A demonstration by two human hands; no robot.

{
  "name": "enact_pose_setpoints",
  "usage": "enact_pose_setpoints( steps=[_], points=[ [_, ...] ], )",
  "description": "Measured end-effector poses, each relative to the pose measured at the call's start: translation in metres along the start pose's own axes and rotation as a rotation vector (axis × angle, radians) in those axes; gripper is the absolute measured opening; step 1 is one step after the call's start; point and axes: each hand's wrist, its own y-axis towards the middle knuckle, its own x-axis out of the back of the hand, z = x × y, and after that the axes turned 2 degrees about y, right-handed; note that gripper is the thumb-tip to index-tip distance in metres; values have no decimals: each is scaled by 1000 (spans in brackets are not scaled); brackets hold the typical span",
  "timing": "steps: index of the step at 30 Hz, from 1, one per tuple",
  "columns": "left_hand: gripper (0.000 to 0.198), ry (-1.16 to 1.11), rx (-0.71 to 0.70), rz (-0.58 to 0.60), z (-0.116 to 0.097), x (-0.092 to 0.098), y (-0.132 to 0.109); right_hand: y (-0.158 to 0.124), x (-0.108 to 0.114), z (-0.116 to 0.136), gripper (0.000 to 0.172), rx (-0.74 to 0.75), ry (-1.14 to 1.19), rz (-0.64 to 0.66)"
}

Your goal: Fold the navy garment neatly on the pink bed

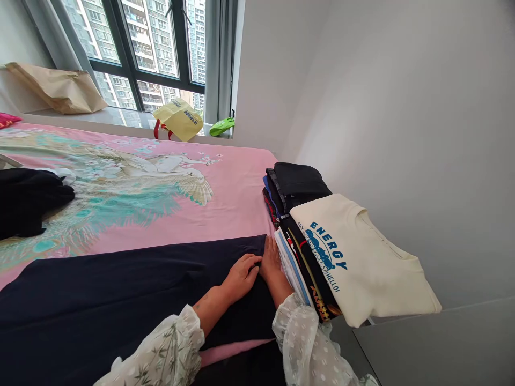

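Observation:
Dark navy trousers (120,295) lie spread across the bed, one leg stretching to the right and a strip of pink showing below it. At the end of that leg, my left hand (240,276) is bent over the cloth with thumb and fingers pinched on it. Beside it, my right hand (273,264) rests along the hem, fingers stretched out and lying against the fabric. Just right of my right hand stands a stack of folded clothes (295,262), topped by a cream shirt (374,262) with blue lettering and, behind it, a folded black garment (301,185).
The bed has a pink sheet (237,187) with a bird print. A crumpled black garment (32,201) lies at the left. On the window sill are a brown paper bag (60,88), a yellow bag (179,119) and a green packet (221,126). A wall rises at the right.

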Motion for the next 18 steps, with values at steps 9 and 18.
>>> enact_pose_setpoints(
  steps=[9, 18],
  points=[
    [15, 368, -64, 60, -16, 45, -81, -16, 44, 33, 43, 283, 255, -263],
    [24, 437, -81, 146, -21, 48, -137, -8, 15, 6, 59, 151, -9, 208]
  ],
)
